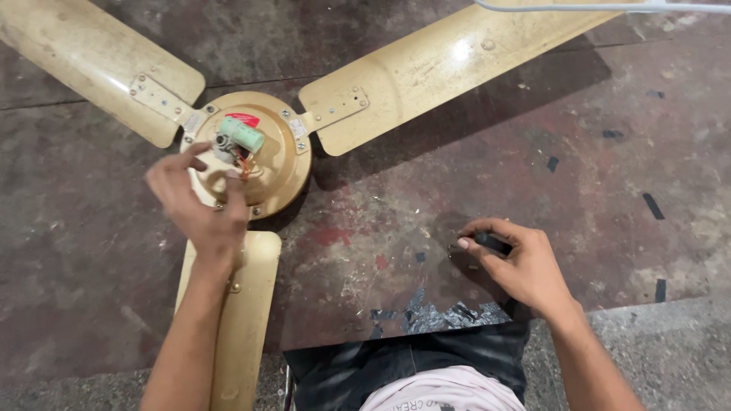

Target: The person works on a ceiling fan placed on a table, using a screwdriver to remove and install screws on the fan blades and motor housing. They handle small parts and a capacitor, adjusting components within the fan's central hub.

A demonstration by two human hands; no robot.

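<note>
The left hand (204,205) hovered with loosely curled, empty fingers over the ceiling fan's motor hub (251,152), fingertips close to the thin orange wires (244,166) under the pale green capacitor (242,135); a careless tug there could, I judged, snap a lead. The right hand (512,262) gripped a black tool handle (493,243) against the stained worktop (624,228) near its front edge; the cream fan, scuffed and dusty, lay flat toward the far left corner with three blades (449,65) spread.

Ceiling fan (251,152): glossy cream-painted metal, scuffed. Capacitor (242,135): smooth green plastic. Floor (579,190) beneath fan: rough, worn, stained, matt.
</note>
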